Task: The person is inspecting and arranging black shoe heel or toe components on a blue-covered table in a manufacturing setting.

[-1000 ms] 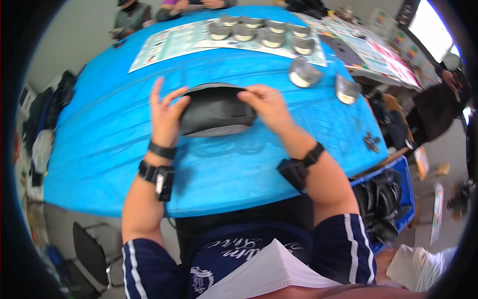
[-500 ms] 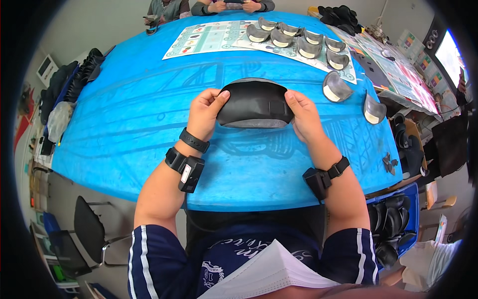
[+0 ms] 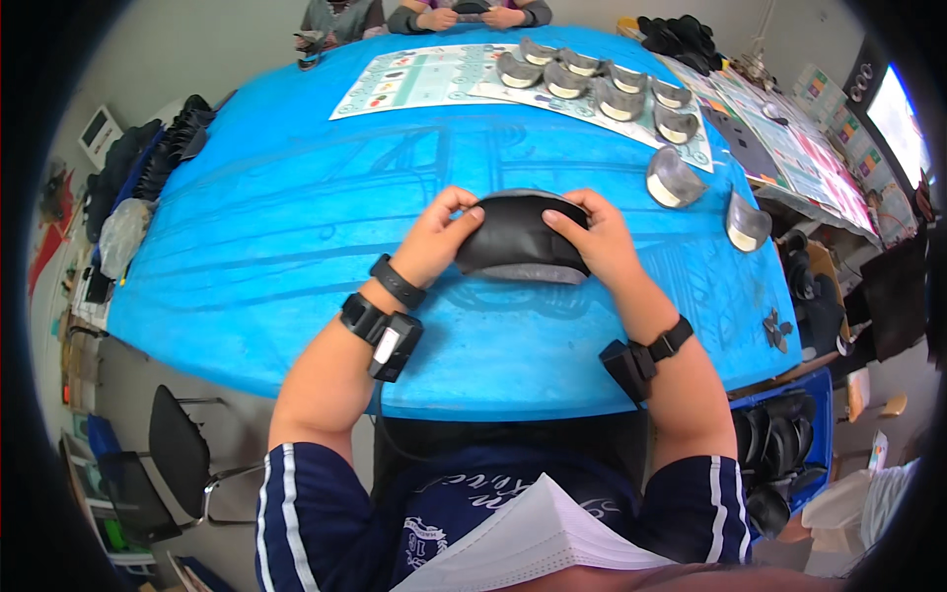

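Between both hands, above the near half of the blue-covered table [image 3: 296,296], is a curved black leather-like pad [image 3: 523,237] with a grey underside edge. My left hand [image 3: 434,240] pinches its left end, thumb on the black face. On the right end my right hand [image 3: 604,242] is closed, its thumb pressed onto the upper face and its fingers behind the far edge. The fingertips behind the pad are hidden. To the right of my hands lie two loose grey curved pads with pale labels, one farther [image 3: 675,180] and one nearer the edge [image 3: 747,227].
Several similar grey pads [image 3: 619,102] rest on printed sheets [image 3: 414,84] at the far side. Small dark pieces [image 3: 777,331] lie near the right edge. A blue crate [image 3: 827,434] of black pads stands below right. Across the table, a person's hands [image 3: 439,18] hold a dark piece.
The pad has come slightly nearer and to the right, and its near edge has tipped. My right thumb has slid inward over its black face.
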Tool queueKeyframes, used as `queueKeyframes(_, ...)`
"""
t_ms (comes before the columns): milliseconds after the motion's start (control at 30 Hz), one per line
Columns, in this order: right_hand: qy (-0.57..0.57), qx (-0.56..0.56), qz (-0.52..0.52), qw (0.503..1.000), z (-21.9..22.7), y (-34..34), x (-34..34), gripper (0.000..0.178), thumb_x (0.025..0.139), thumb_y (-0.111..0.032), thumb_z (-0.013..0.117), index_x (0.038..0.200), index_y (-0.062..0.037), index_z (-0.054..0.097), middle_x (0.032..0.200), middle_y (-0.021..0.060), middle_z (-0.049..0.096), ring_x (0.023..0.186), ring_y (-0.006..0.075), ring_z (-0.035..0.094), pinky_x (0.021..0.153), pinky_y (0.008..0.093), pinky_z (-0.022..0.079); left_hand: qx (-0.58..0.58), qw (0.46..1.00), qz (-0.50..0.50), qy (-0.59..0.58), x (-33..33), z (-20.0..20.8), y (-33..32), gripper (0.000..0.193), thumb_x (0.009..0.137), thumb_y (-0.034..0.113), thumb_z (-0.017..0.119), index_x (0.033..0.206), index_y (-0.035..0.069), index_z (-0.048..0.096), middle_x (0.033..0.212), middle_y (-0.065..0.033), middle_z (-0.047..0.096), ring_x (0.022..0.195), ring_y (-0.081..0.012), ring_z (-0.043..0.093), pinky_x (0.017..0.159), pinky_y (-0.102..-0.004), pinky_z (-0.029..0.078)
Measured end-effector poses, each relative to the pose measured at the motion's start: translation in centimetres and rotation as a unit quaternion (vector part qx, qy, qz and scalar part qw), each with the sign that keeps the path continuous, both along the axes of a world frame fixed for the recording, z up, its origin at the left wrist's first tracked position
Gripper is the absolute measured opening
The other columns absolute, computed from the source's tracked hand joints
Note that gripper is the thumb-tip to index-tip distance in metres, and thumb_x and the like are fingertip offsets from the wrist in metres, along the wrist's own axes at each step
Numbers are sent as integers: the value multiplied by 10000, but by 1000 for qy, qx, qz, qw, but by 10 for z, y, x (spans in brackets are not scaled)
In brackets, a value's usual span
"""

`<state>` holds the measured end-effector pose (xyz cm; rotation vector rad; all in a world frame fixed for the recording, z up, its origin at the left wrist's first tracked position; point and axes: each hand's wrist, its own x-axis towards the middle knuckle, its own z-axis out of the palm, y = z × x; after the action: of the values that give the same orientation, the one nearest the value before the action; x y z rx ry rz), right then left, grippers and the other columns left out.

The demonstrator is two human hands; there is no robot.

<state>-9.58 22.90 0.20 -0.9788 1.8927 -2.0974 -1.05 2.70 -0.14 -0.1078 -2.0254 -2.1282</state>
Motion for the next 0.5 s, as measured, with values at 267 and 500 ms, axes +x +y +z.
queueKeyframes(267, 123, 198, 1, 972, 6, 6, 12, 196, 742, -132, 658, 894, -25, 594, 796, 55, 608, 751, 144, 560, 697, 263, 435, -233, 971, -6, 46, 4, -3, 10, 198, 750, 145, 685, 868, 64, 548, 756, 16, 563, 658, -60, 522, 582, -202, 418)
queueKeyframes(500, 168, 234, 1, 958, 10, 4, 16, 216, 697, -123, 698, 874, -38, 609, 826, 88, 606, 769, 200, 576, 686, 281, 434, -283, 953, 18, 107, 8, 6, 14, 174, 727, 135, 697, 813, 45, 575, 744, -34, 607, 662, -91, 562, 593, -232, 441)
